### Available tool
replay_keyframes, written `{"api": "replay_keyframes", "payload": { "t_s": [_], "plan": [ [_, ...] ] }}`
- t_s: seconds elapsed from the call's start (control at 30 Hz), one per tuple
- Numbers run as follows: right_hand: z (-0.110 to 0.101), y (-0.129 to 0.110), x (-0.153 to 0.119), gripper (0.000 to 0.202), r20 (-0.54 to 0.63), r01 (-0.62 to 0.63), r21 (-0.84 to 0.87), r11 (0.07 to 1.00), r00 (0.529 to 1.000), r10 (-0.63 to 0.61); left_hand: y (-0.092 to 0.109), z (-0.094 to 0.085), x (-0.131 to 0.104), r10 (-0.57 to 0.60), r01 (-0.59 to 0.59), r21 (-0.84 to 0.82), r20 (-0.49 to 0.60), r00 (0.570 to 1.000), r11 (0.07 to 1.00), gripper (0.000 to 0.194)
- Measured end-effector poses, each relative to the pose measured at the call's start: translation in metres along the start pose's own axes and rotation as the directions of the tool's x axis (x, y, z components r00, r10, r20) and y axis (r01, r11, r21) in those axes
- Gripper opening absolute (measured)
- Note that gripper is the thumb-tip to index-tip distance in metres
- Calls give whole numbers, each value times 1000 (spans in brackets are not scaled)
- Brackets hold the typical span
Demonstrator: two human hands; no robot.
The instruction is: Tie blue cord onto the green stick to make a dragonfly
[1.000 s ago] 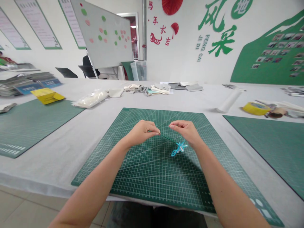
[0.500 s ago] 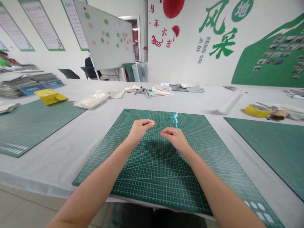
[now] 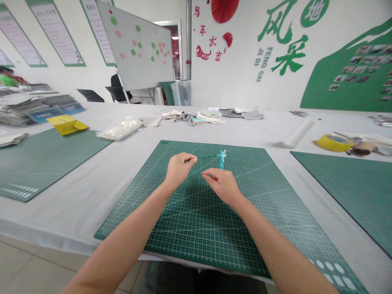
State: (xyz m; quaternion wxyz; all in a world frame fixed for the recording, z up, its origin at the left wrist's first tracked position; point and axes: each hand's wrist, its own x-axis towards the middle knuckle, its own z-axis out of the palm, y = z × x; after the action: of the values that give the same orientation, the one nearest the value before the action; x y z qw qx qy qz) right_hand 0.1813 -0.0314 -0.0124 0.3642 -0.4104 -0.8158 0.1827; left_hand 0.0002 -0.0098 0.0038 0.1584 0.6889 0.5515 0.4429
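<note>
My left hand (image 3: 180, 168) is closed in a pinch on the end of a thin green stem. The stem belongs to a small blue and white artificial flower (image 3: 222, 154), which points right, above the green cutting mat (image 3: 190, 228). From the flower a light blue strand (image 3: 221, 164) hangs down and passes out of sight behind my right hand (image 3: 223, 183). The right hand is just below the flower, thumb and fingers pressed together. Whatever lies between those fingertips is hidden or too small to make out.
Further cutting mats lie left (image 3: 55, 163) and right (image 3: 346, 183). Behind are a yellow folded card (image 3: 65, 124), a plastic bag (image 3: 121, 128), fabric pieces (image 3: 208, 116), a white roll (image 3: 300, 132) and yellow tape (image 3: 333, 143). Stacked papers (image 3: 21, 108) stand far left.
The flower and its blue strand have shifted slightly left and down. My right hand has moved a little left and lower, while my left hand still pinches the stem.
</note>
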Motion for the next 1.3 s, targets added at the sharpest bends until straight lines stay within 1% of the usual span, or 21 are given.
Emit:
{"api": "replay_keyframes", "payload": {
  "t_s": [0.1,0.17,0.27,0.4,0.47,0.57,0.63,0.7,0.8,0.9,0.97,1.03,1.1,1.17,1.23,1.3],
  "plan": [
    [-3,-2,0,18,-38,28,-10,1000,999,-28,3,-1,-2,48,-46,131,-7,999,990,19],
    [-5,-3,0,19,-82,36,-11,999,996,-37,5,-2,-3,96,-96,225,11,995,970,21],
    [-11,-4,0,21,-141,34,-28,999,989,-38,8,-2,-5,182,-188,331,51,982,925,23],
    [-18,-3,-1,22,-193,42,-79,996,980,-57,13,-2,-8,281,-311,415,134,950,855,24],
    [-21,-2,0,23,-213,43,-97,994,975,-63,15,-1,-9,326,-383,433,203,923,816,25],
    [-24,2,1,22,-245,33,-102,994,968,-57,18,-2,-9,386,-483,408,300,873,775,27],
    [-26,6,3,22,-269,16,-89,996,962,-40,19,-3,-9,407,-519,374,341,848,769,26],
    [-29,10,5,21,-285,-15,-65,998,959,-4,20,-5,-8,411,-532,329,371,833,780,24],
    [-34,18,8,23,-253,-97,1,995,963,94,21,-8,-6,403,-519,229,410,819,823,22],
    [-40,27,12,24,-160,-193,158,969,963,218,24,-11,-5,392,-456,52,431,813,889,20],
    [-43,32,13,26,-49,-268,313,911,954,297,26,-13,-5,374,-375,-90,439,817,923,19],
    [-44,35,14,28,68,-353,442,824,930,362,27,-14,-5,345,-285,-198,443,828,938,20],
    [-42,36,13,30,133,-411,515,752,905,403,28,-15,-5,314,-215,-263,427,848,940,20],
    [-38,35,13,30,155,-422,549,721,900,408,27,-14,-5,282,-170,-295,392,876,940,20],
    [-32,35,12,30,155,-402,560,725,910,385,24,-12,-5,241,-136,-300,348,906,944,19],
    [-25,35,12,28,149,-381,539,751,921,360,21,-10,-4,197,-109,-288,296,935,951,19]
  ]
}}
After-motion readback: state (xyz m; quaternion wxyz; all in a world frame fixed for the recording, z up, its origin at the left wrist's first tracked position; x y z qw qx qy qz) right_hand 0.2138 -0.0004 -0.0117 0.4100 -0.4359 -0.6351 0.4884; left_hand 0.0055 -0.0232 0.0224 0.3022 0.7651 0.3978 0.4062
